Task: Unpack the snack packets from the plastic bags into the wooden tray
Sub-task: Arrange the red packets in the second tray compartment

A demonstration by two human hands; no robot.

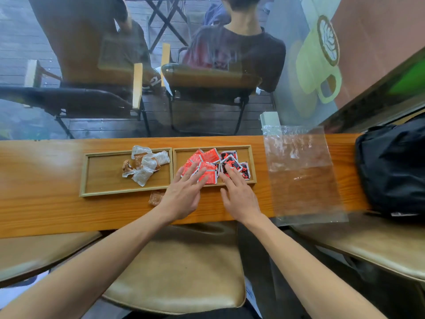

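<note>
Two wooden trays lie side by side on the narrow wooden counter. The right tray (251, 162) holds red packets (210, 155) and red-and-black packets (230, 157). My left hand (184, 192) rests flat, fingers spread, on the red packets at the tray's front left. My right hand (239, 192) lies flat with its fingertips on the red-and-black packets. The left tray (101, 176) holds several white and brown packets (147, 166). One brown packet (156, 198) lies on the counter just in front of the left tray. An empty clear plastic bag (301, 176) lies flat to the right of the trays.
A black bag (391, 166) sits at the counter's right end. A glass pane stands directly behind the counter (41, 192); beyond it people sit on chairs. Padded stools (179, 268) are below the counter's front edge.
</note>
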